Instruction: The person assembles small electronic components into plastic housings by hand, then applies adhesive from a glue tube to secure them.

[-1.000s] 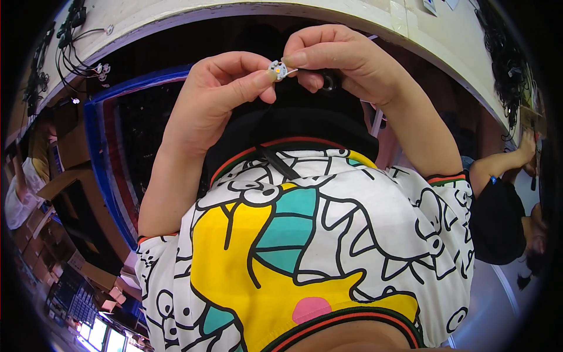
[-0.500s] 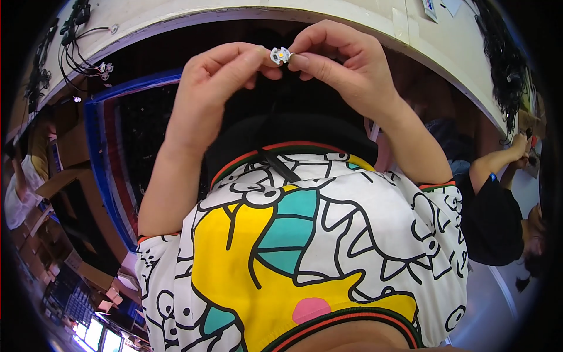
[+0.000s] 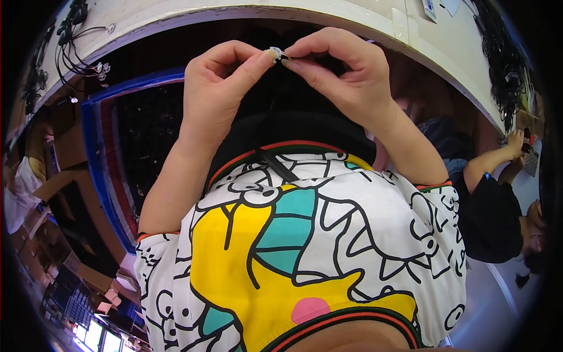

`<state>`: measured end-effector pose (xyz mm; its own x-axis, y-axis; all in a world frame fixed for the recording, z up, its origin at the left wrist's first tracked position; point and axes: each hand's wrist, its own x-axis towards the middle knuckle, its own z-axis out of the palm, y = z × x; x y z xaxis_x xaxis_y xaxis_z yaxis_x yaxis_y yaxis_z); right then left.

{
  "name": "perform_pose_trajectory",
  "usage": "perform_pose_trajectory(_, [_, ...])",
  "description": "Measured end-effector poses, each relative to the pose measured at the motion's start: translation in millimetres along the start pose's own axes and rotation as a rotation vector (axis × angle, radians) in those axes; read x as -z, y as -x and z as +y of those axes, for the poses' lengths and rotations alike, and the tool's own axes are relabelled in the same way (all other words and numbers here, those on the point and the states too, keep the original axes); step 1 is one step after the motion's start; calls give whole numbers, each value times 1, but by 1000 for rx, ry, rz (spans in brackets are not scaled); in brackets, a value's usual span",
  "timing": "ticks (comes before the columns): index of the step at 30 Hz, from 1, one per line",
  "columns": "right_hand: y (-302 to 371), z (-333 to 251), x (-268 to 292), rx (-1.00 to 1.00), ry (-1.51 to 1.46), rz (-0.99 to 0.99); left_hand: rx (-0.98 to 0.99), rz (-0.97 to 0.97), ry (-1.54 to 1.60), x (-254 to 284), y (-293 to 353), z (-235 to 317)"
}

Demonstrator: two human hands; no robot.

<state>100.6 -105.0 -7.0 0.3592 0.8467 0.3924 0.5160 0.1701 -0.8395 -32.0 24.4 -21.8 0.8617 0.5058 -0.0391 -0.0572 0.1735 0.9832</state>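
Note:
A small white LED board [image 3: 275, 51] is pinched between the thumb and fingers of my left hand [image 3: 226, 73], just off the near edge of the table. It is turned partly edge-on, and my fingertips cover much of it. Close against its right side, my right hand [image 3: 346, 70] has thumb and forefinger pressed together. A thin pale bit and something dark show between those fingertips and the board, too small to name. Both hands are raised over my lap.
The white table [image 3: 234, 10] curves across the top. Black cables [image 3: 73, 50] with small round boards hang over its left edge; a black cable bundle [image 3: 498, 64] lies at right. A blue-rimmed container [image 3: 97, 146] stands lower left. Another person [image 3: 492, 211] works at far right.
The board has tilted from facing up to nearly edge-on and moved slightly left. My right fingertips have shifted left with it, and my right hand has dropped slightly.

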Motion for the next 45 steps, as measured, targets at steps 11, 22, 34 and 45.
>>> perform_pose_trajectory(11, [1,13,-4,324,333,128,184,-8,300,-5,-3,-2])
perform_pose_trajectory(22, [6,5,-10,61,26,39,215,-70,265,6,3,3])
perform_pose_trajectory(34, [-13,0,-4,-566,-633,-25,92,-89,53,7,-4,-8])
perform_pose_trajectory(45, [-15,-16,11,494,149,103,-199,-98,352,-23,-9,2])
